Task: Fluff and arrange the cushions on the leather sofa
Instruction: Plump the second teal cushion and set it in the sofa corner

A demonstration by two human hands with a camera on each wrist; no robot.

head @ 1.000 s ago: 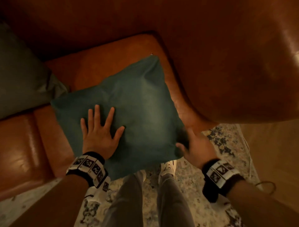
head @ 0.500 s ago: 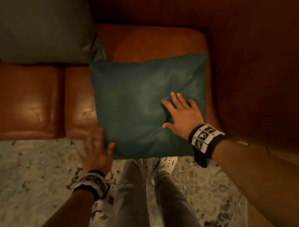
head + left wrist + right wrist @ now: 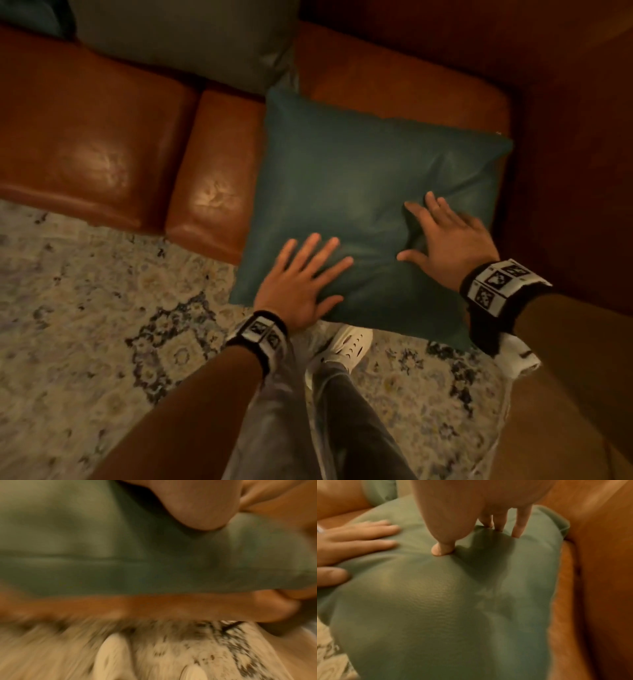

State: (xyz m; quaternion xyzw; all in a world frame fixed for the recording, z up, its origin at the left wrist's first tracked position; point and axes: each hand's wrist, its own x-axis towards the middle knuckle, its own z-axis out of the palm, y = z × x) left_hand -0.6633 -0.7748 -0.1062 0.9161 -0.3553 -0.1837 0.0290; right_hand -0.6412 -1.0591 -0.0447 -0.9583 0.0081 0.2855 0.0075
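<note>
The cushion [image 3: 359,192] lies flat on the seat [image 3: 219,202] at the sofa's right end, its right edge just beside the armrest [image 3: 575,178] and its near edge hanging out past the seat front over the rug [image 3: 85,308]. I judge it light and very soft: under my right hand [image 3: 445,236] the cover has sunk into a dark hollow with creases running out from it, while the middle swells up in a round dome, as the right wrist view shows plainly. The cover looks faintly grained, like soft leather or a coated cloth, so I expect it to slide a little under a flat palm and to give no firm purchase there. The better holds, to my mind, are the corners and side seams, where the filling is thin and the cloth can be gathered, or both side edges squeezed inward to plump it. My left hand [image 3: 301,284] lies spread and flat on the near left part, fingers straight and apart, thumb out toward the near edge, pressing and pinching nothing. My right hand is also spread, its fingertips [image 3: 517,532] and thumb dug down into the cover on the right part, palm arched above. Both forearms reach forward and down from where I stand on the rug. A 2nd, paler cushion [image 3: 191,37] leans at the back, its corner touching or just beside this 1; I cannot tell which.
</note>
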